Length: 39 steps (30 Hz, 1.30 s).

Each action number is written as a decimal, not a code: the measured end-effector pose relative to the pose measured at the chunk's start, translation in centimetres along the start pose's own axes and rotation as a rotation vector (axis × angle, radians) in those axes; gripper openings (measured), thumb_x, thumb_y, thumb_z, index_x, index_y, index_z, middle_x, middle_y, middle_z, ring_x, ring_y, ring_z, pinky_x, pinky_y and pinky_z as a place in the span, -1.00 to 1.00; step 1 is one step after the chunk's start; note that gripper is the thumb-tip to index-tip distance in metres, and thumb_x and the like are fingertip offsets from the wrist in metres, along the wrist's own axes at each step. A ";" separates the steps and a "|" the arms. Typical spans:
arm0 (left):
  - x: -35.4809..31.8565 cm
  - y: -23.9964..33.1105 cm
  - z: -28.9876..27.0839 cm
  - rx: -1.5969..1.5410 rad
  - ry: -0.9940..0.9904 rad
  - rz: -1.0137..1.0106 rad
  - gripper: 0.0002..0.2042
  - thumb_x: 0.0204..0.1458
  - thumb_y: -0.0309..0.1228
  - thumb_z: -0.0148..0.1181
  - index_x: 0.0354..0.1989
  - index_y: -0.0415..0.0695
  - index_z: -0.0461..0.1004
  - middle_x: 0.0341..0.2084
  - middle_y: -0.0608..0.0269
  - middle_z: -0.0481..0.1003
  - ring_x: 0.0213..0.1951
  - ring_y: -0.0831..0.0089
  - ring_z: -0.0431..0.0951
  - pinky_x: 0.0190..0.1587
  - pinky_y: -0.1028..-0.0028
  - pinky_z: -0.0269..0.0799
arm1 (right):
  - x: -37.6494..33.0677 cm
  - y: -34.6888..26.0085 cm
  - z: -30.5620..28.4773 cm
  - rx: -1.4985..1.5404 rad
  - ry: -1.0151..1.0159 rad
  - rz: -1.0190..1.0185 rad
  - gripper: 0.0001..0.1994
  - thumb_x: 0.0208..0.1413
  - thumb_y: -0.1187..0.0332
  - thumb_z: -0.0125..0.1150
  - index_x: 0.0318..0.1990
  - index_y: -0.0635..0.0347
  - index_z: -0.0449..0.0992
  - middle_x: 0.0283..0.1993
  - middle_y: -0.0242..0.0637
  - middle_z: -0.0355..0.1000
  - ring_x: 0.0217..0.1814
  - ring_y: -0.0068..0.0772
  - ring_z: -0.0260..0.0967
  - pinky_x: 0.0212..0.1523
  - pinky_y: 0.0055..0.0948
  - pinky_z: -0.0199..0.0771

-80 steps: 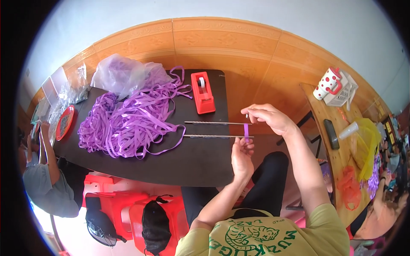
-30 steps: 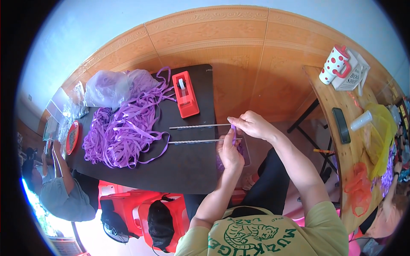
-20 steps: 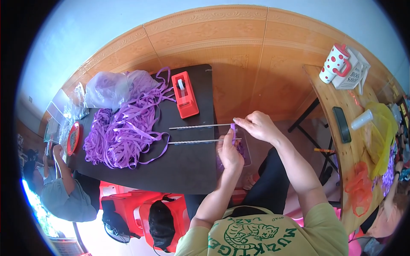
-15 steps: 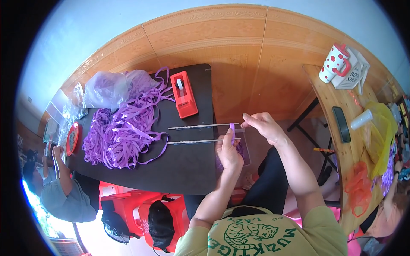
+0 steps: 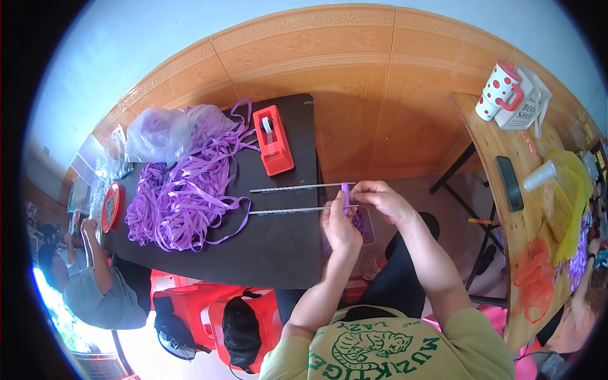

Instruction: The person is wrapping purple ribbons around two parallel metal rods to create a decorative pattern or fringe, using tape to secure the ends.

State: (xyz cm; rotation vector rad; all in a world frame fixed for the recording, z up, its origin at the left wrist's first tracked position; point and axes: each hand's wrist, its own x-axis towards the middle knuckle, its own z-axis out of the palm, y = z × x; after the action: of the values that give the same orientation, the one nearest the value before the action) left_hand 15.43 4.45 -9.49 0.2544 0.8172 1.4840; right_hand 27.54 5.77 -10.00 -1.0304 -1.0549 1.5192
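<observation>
Both hands work at the right end of 2 thin metal rods [image 5: 297, 198] lying parallel, across the black table [image 5: 278, 253] and overhanging its right edge. Left hand [image 5: 341, 229] closed, thumb and fingers pinching the lower part of a short purple ribbon strip [image 5: 345, 193] against the near rod. Right hand [image 5: 383, 199] closed too, fingertips gripping the same strip's upper end by the far rod. Strip stands across both rods, approx. upright.

Progress, as judged: 1 strip on the rods, being wound or tied; rest of both rods bare. Large heap of loose purple ribbon [image 5: 180, 196] at table's left, touching neither hand. A small clear container [image 5: 362, 227] just below the hands holds purple bits, contents unclear. So work looks early, bulk of the stock still to do.

Surface: table dark, matte. Red tape dispenser [image 5: 273, 140] at far side, near the rods' left ends, apart from them. Clear plastic bag [image 5: 155, 130] behind the heap.

Room: orange-brown tiled wall lower part, pale wall above. Wooden side table [image 5: 506, 234] at right w/ white red-dotted mug [image 5: 497, 92], dark phone [image 5: 508, 183], plastic cup [image 5: 539, 176], yellow bag [image 5: 567, 196]. Red plastic stools [image 5: 190, 304] below the table; black bag [image 5: 239, 329] on 1. Another person [image 5: 95, 285] sits at far left.
</observation>
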 end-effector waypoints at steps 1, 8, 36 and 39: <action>0.0 0.0 0.1 -0.009 0.007 -0.011 -0.79 0.02 -0.41 0.23 -0.63 -0.02 0.39 -0.72 0.49 0.32 -0.64 0.70 0.28 -0.50 0.65 0.30 | 0.3 0.6 -0.2 0.061 -0.053 0.020 -0.91 0.15 0.43 0.12 -0.30 0.24 0.52 -0.30 -0.39 0.47 -0.23 -0.65 0.35 -0.17 -0.61 0.32; -0.2 0.1 -0.4 -0.050 -0.052 0.020 -0.86 0.02 -0.43 0.23 -0.56 -0.06 0.44 -0.69 0.47 0.35 -0.62 0.68 0.29 -0.46 0.63 0.31 | 1.6 0.2 1.5 0.180 -0.193 0.037 -0.92 0.13 0.44 0.15 -0.28 0.24 0.53 -0.32 -0.36 0.48 -0.28 -0.61 0.39 -0.21 -0.58 0.38; -0.9 -0.5 -1.2 -0.159 -0.158 0.075 -0.95 0.02 -0.57 0.16 -0.42 -0.13 0.49 -0.41 0.32 0.52 -0.34 0.57 0.48 -0.22 0.58 0.33 | 3.7 -0.9 0.8 -0.063 0.107 0.085 -0.80 0.04 0.56 0.11 -0.16 0.35 0.53 -0.25 -0.28 0.50 -0.21 -0.54 0.40 -0.14 -0.55 0.39; -0.7 -0.7 -1.3 -0.149 -0.151 0.114 -0.95 0.01 -0.59 0.15 -0.40 -0.15 0.50 -0.41 0.30 0.53 -0.33 0.53 0.50 -0.19 0.55 0.34 | 3.4 -3.1 -0.2 -0.284 0.200 -0.212 -0.85 0.05 0.54 0.13 -0.22 0.26 0.54 -0.17 -0.28 0.47 -0.15 -0.57 0.37 -0.12 -0.57 0.35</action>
State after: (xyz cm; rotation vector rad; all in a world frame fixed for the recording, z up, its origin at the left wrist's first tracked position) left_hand 15.28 3.30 -10.66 0.3015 0.5765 1.6034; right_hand 27.93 9.55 -7.45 -1.1969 -1.2163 1.0928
